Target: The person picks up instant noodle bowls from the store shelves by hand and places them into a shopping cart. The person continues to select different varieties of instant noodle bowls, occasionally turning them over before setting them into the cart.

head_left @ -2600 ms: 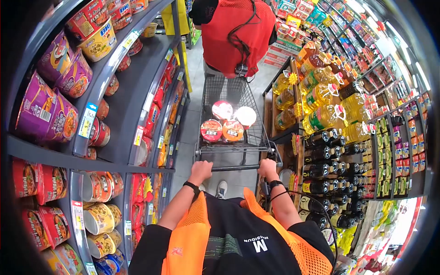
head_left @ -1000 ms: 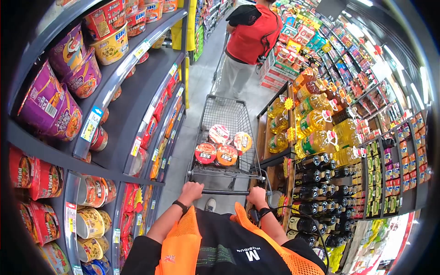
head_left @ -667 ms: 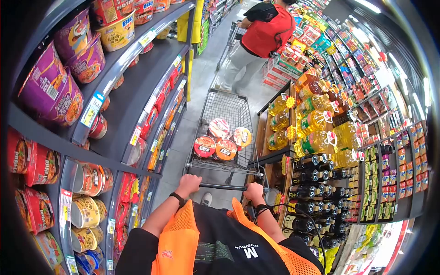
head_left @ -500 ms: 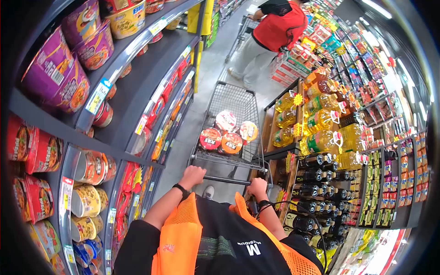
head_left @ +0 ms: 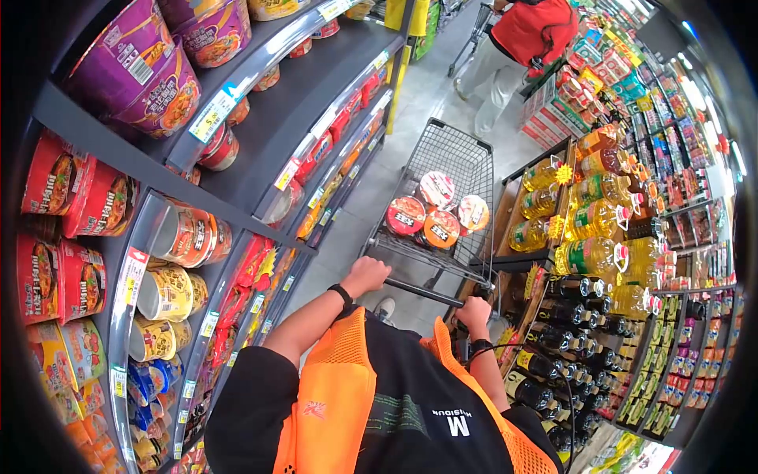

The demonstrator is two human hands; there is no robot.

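My left hand [head_left: 368,276] is wrapped round the left end of the cart's dark handle bar [head_left: 422,291]. The bar's right end is in the grip of my right hand [head_left: 475,314]. Ahead of both hands is the wire shopping cart [head_left: 447,146]. Several round instant noodle bowls lie grouped in its basket: a red-lidded bowl [head_left: 405,216], an orange-lidded bowl [head_left: 440,228], a white and red bowl [head_left: 437,189] behind them and a paler bowl [head_left: 474,213] at the right.
Shelves of noodle tubs [head_left: 162,292] line the left side, close to my left arm. Oil bottles [head_left: 588,259] and dark bottles [head_left: 553,336] stand at the right. A person in red [head_left: 537,31] is ahead with another cart [head_left: 476,35].
The view has turned, so the cart, my hands and the shelves appear further right. Both hands remain on the bar. The person in red appears higher and further right.
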